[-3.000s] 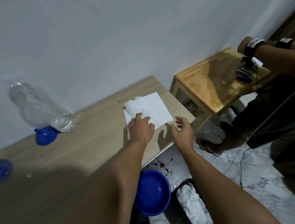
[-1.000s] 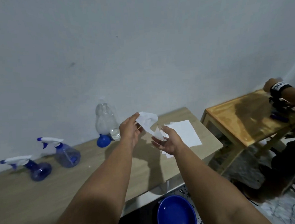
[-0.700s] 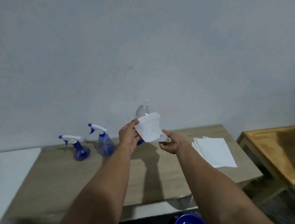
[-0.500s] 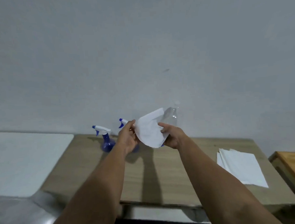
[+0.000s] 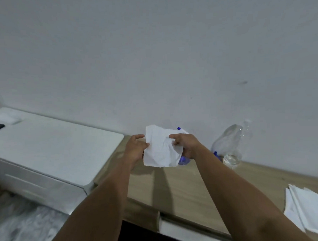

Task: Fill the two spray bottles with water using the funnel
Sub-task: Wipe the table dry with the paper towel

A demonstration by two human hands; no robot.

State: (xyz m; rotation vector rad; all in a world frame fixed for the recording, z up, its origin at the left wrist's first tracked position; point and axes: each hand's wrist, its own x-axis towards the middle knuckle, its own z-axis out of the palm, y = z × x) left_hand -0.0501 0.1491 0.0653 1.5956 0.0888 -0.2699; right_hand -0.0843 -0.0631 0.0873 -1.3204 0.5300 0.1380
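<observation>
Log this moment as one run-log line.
left hand: gripping tissue | right hand: gripping tissue | tissue: raised above table | sprayer: mostly hidden behind tissue

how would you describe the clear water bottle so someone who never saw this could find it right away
Start at the wooden table along the grey wall and look to its back edge, right of the hands holding a white tissue. The clear plastic bottle stands there, leaning. Unlike the blue items beside it, it is colourless with a little water at the bottom.

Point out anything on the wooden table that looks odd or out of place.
The clear bottle leans tilted against the wall rather than standing upright, a little water pooled at its base. The tissue held in both hands is crumpled. No spill shows.
</observation>
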